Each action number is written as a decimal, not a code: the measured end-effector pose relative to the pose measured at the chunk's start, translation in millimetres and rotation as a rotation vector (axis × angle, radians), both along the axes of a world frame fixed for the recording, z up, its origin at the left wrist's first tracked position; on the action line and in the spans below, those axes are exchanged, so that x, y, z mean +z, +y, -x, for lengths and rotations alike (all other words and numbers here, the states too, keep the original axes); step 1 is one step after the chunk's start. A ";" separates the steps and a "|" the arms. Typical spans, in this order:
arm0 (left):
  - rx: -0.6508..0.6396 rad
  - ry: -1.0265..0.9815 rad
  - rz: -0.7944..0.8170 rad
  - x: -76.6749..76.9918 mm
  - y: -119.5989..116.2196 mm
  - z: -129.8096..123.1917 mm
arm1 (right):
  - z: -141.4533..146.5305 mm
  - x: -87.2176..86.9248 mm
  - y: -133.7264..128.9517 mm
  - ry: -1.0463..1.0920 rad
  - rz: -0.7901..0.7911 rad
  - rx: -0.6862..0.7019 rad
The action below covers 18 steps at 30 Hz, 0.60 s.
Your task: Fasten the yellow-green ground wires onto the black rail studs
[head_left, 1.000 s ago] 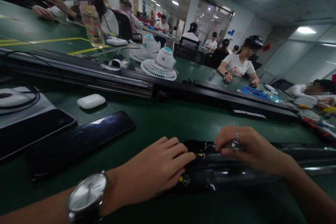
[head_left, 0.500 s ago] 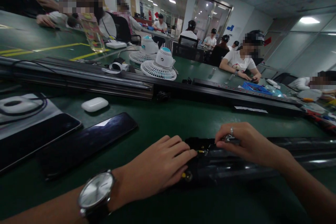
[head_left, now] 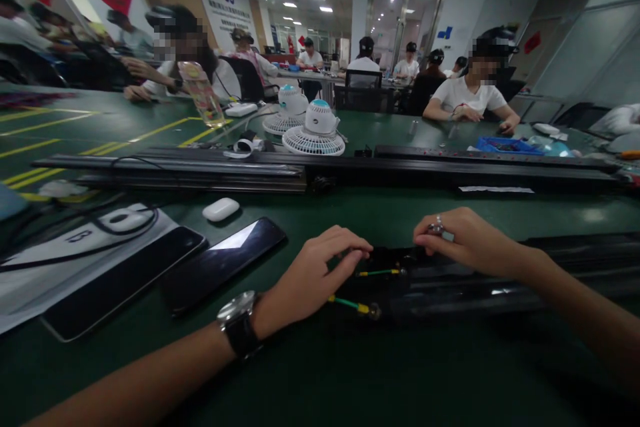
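Observation:
Long black glossy bars (head_left: 460, 303) lie side by side on the green table, running off to the right. Two short green-and-yellow wires (head_left: 350, 305) stick out to the left from their near ends, each with a round metal fitting at its tip. My left hand (head_left: 315, 270), wearing a wristwatch, is beside these ends, thumb and fingertips pinched together; what is between them is hidden. Over the bars, my right hand (head_left: 467, 233) has its fingers curled closed. A small shiny bit shows at its fingers beside a ring, too small to name.
To the left lie a black phone (head_left: 227, 263), a second dark device (head_left: 125, 283) and a white earbuds case (head_left: 221, 209). Long metal profiles (head_left: 210, 177) cross the table ahead, with white fans (head_left: 315, 130) behind them. A co-worker (head_left: 473, 97) sits opposite, near a blue tray (head_left: 510, 145).
The view has levelled and shifted. My left hand has drawn back from the bars' ends, uncovering the green-and-yellow wires, and its fingers have come together. My right hand remains closed over the bars.

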<state>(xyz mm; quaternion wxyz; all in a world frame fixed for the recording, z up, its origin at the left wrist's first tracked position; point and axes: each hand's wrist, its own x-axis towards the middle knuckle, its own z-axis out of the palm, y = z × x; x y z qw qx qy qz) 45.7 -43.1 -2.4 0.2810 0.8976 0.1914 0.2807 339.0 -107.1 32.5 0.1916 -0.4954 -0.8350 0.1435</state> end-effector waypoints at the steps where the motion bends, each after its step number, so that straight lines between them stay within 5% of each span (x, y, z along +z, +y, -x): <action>1: -0.028 0.026 -0.020 1.3 -0.5 -0.9 | 0.7 1.1 -0.9 0.002 -0.022 -0.008; 6: -0.233 0.256 -0.163 10.5 -7.0 -3.4 | 6.9 9.6 -9.2 0.082 -0.158 -0.102; 11: -0.240 0.274 -0.168 26.8 -1.1 -10.9 | 10.2 13.1 -11.7 0.160 -0.239 -0.154; 18: -0.326 0.491 -0.353 36.4 31.0 -38.1 | 1.7 8.8 -4.2 0.347 -0.032 -0.158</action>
